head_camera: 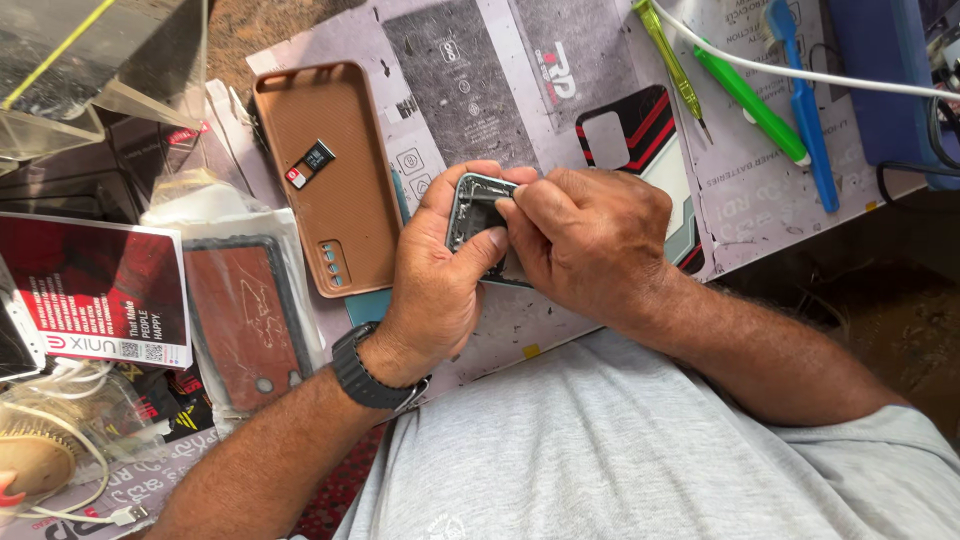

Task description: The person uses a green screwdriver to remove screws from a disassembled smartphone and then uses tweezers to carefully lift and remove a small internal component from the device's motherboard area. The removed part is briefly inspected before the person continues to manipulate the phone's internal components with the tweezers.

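Observation:
My left hand (pixel 435 275) grips an opened phone body (pixel 474 208) with a grey-green frame, held on edge above the work mat (pixel 760 190). The thumb rests across its open inside. My right hand (pixel 585 235) sits over the phone's right side, fingertips pinched at the frame's upper edge; what they pinch is hidden. A black watch (pixel 365 372) is on my left wrist.
A brown phone case (pixel 330 190) lies left of my hands with a small SIM tray (pixel 310 162) on it. A bagged brown case (pixel 245 320) and a red-and-black leaflet (pixel 95 285) lie further left. A green screwdriver (pixel 750 100), a yellow-green one (pixel 672 62), a blue tool (pixel 808 110) and a white cable (pixel 800 72) are at upper right.

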